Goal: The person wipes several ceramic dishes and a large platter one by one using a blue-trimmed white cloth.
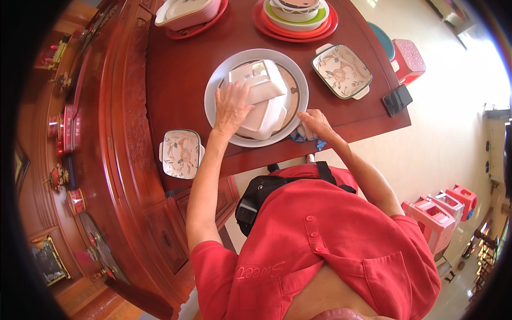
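A large round pale basin [211,96] sits on the dark red wooden table [180,80]. Inside it are two white ceramic dishes turned upside down, an upper dish [268,86] leaning over a lower dish [260,120]. My left hand [232,105] lies with spread fingers on the left side of these dishes, not wrapped around either one. At the basin's lower right rim, my right hand [316,122] has its fingers closed over a crumpled blue and white cloth [303,134], whose lower part lies at the table's front edge.
Patterned two-handled baking dishes stand to the right [342,72] and the lower left [182,154]. Stacked bowls on a red plate [296,34] and a pink dish [192,16] are at the back. A phone [397,101] lies at the table's right edge, with plastic stools [430,224] beyond.
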`<action>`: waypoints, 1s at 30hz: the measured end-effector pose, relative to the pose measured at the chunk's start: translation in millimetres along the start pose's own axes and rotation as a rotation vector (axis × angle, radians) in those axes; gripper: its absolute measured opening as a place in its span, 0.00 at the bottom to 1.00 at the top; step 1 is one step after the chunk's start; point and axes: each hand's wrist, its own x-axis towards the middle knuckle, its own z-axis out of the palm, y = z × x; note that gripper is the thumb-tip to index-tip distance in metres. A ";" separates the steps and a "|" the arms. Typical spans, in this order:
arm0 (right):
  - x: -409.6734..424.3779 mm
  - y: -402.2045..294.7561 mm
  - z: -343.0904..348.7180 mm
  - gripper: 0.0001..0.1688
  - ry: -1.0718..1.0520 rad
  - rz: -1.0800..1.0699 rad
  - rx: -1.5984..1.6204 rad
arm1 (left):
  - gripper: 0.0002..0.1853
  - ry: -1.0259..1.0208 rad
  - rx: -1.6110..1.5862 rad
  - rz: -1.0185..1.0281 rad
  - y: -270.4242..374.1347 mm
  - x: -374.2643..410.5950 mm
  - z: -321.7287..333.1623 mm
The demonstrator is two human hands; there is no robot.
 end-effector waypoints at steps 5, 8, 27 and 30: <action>-2.7 -1.4 -1.3 0.28 -0.008 0.010 0.055 | 0.37 -0.011 0.005 0.166 -10.6 8.2 -2.6; -0.5 3.3 0.3 0.28 0.000 -0.004 0.058 | 0.36 -0.018 0.037 0.168 -8.8 13.1 -4.0; -3.0 -1.0 0.0 0.28 0.020 -0.003 0.054 | 0.08 0.222 0.244 -0.090 -27.7 74.6 -3.5; -2.6 4.0 3.4 0.30 0.053 -0.037 0.026 | 0.11 0.288 0.050 -0.287 -31.5 80.9 -30.9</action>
